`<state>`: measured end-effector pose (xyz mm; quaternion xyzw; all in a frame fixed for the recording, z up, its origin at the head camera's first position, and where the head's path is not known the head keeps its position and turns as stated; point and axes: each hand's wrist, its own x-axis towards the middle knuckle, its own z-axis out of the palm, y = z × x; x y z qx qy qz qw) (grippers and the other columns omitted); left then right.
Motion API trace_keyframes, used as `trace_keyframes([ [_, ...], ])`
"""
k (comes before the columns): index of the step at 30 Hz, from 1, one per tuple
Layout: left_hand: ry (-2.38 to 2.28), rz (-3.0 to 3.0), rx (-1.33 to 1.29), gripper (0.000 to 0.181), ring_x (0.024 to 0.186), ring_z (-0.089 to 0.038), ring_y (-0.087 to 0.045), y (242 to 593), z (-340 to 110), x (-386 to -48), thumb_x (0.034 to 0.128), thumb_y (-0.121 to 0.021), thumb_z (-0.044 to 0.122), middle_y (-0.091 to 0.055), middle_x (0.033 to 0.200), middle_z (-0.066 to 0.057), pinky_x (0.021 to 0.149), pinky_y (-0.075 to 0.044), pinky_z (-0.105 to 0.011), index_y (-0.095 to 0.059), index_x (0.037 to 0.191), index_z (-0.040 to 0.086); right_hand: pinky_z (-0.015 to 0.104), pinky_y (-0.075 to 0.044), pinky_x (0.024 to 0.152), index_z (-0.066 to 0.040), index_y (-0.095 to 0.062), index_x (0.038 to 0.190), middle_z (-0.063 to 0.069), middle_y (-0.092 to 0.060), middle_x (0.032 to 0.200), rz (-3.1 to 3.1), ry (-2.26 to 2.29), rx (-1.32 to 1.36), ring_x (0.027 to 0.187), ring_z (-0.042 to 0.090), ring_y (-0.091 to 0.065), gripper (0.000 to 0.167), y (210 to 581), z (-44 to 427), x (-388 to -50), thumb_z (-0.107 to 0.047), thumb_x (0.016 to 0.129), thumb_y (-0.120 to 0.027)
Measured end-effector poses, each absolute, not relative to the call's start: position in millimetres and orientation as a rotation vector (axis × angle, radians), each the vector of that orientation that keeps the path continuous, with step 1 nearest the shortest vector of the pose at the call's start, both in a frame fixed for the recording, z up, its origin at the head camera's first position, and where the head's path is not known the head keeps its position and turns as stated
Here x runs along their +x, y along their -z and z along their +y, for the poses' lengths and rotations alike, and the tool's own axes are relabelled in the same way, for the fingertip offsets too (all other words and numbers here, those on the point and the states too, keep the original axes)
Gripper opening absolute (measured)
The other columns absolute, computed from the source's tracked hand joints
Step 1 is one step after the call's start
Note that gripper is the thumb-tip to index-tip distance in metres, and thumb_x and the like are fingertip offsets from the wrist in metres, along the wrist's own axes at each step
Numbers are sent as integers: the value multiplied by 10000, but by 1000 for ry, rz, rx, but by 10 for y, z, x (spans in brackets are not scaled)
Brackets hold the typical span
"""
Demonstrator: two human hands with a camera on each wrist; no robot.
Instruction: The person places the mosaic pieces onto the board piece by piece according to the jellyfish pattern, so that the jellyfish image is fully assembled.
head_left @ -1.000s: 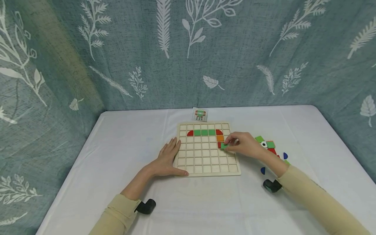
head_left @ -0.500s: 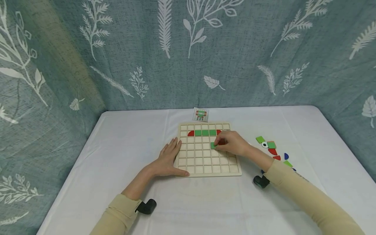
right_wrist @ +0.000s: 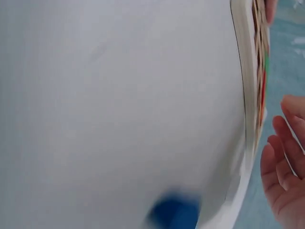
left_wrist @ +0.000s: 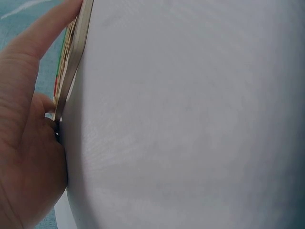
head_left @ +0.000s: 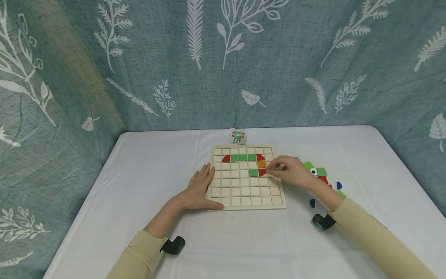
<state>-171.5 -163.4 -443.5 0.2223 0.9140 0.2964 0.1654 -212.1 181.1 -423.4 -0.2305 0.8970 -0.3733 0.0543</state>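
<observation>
A wooden grid board lies on the table. One upper row holds a red quarter-round tile, several green square tiles and another red quarter-round tile. Below that one sit an orange square tile and a red quarter-round tile, with a green square tile just left of it. My left hand rests along the board's left edge, fingers straight, thumb at the front edge. Over the board's right side hovers my right hand, fingers loosely bent; the right wrist view shows nothing between its fingers.
A small picture card lies behind the board. To the right are loose pieces, partly behind my right arm: a green tile on an orange one, a white eye tile, red pieces and blue half-rounds.
My right hand carried the green square tile leftward into the cell beside the lower red quarter-round, let it go and drew back right. My left hand stayed put.
</observation>
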Motion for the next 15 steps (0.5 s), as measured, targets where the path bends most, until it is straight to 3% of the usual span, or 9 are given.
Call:
trace_keyframes([
  [15, -840, 2604, 629, 1259, 1481, -285, 108, 4441, -1643, -1712, 728, -811, 518, 89, 1614, -170, 1174, 44, -484, -14, 1551, -2, 453, -555, 738, -21, -684, 1142, 243, -591, 1185, 2895, 911, -271, 1006, 403, -575, 267, 4144, 2904, -1853, -171, 920, -681],
])
